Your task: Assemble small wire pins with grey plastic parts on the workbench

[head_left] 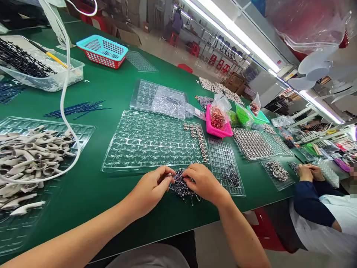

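My left hand (154,190) is closed in a pinch, with the end of a small pale piece (169,174) showing between thumb and fingertips. Just right of it, my right hand (205,182) bends its fingers into a heap of small dark parts with thin wire-like leads (184,189); what its fingertips grip is hidden. Beyond both hands lies a large clear plastic tray (139,143) with moulded pockets. Small beige-pink pieces (201,139) fill pockets along its right end. Beside my right hand, a smaller clear tray (216,152) carries more of the dark parts (232,175).
Left, a tray holds grey-beige curved shells (36,156), crossed by a white cable (65,82). A clear box (75,74), dark blue sticks (78,108) and a blue-red basket (103,50) stand farther back. A pink basket (220,131) is right. A co-worker's hands (309,172) work at far right.
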Demonstrator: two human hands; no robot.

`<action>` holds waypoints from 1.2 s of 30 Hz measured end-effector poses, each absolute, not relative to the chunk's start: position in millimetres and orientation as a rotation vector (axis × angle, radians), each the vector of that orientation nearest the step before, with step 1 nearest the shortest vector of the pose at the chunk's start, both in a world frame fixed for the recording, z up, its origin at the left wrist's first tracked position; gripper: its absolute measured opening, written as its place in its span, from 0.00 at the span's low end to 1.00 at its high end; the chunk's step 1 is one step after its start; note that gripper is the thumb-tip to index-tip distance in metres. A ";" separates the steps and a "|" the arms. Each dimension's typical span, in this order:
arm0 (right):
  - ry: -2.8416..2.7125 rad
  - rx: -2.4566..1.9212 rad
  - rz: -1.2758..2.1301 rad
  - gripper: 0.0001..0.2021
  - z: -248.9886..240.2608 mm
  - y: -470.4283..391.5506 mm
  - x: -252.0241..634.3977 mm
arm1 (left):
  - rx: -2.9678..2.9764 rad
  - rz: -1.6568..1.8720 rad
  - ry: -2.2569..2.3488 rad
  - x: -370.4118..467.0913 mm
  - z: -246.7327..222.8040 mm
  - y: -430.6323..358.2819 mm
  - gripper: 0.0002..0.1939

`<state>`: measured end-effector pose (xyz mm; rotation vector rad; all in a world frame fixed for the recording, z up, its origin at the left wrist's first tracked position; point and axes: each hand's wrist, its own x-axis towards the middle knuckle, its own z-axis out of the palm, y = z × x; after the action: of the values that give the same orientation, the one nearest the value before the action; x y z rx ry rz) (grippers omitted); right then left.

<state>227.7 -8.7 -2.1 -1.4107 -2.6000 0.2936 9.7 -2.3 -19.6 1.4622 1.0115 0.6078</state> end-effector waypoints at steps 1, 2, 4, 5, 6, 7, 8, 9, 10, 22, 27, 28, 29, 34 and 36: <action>-2.602 -1.400 0.291 0.05 -2.2 -7.8 227.2 | 1.462 0.609 1.012 9.8 -19.4 -2.1 0.13; -2.605 -1.387 0.281 0.05 -2.4 -7.2 226.7 | 1.460 0.614 1.012 9.9 -19.2 -1.9 0.13; -2.607 -1.362 0.250 0.06 -3.1 -7.2 226.2 | 1.454 0.629 1.017 10.1 -18.7 -1.9 0.13; -2.605 -1.357 0.236 0.06 -3.5 -7.6 226.1 | 1.455 0.636 1.019 10.2 -18.3 -2.2 0.13; -2.598 -1.358 0.224 0.06 -4.0 -8.2 226.1 | 1.460 0.643 1.022 10.2 -17.8 -2.5 0.13; -2.588 -1.360 0.220 0.06 -4.4 -8.8 226.2 | 1.466 0.650 1.024 10.2 -17.2 -3.0 0.13; -2.576 -1.362 0.225 0.06 -4.8 -9.2 226.2 | 1.472 0.656 1.027 10.2 -16.5 -3.4 0.12; -2.566 -1.362 0.242 0.06 -5.0 -9.4 226.2 | 1.477 0.661 1.028 10.2 -15.9 -3.9 0.12; -2.560 -1.360 0.269 0.06 -5.2 -9.4 226.2 | 1.481 0.665 1.027 10.1 -15.5 -4.2 0.12; -2.496 -1.325 0.221 0.07 -2.0 -20.2 228.5 | 1.463 0.631 0.999 10.3 -17.0 -4.0 0.11; -2.389 -1.330 0.189 0.08 -4.4 -32.1 228.4 | 1.486 0.641 1.007 10.3 -16.1 -5.3 0.10; -2.345 -1.329 0.188 0.08 -4.7 -36.6 227.3 | 1.506 0.642 1.018 9.9 -15.4 -5.4 0.11; -2.293 -1.326 0.194 0.08 -5.1 -42.3 225.7 | 1.530 0.643 1.028 9.3 -14.3 -5.4 0.11; -1.998 -1.253 0.293 0.13 -15.1 -81.4 212.2 | 1.650 0.606 0.950 5.0 -2.0 -6.8 0.13; -1.922 -1.215 0.337 0.16 -24.3 -94.4 205.3 | 1.736 0.539 0.881 3.6 3.6 -8.4 0.12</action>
<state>205.3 -94.4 -24.3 -1.2153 -1.9224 0.3368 3.6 -8.4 3.6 1.7355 0.8806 0.5390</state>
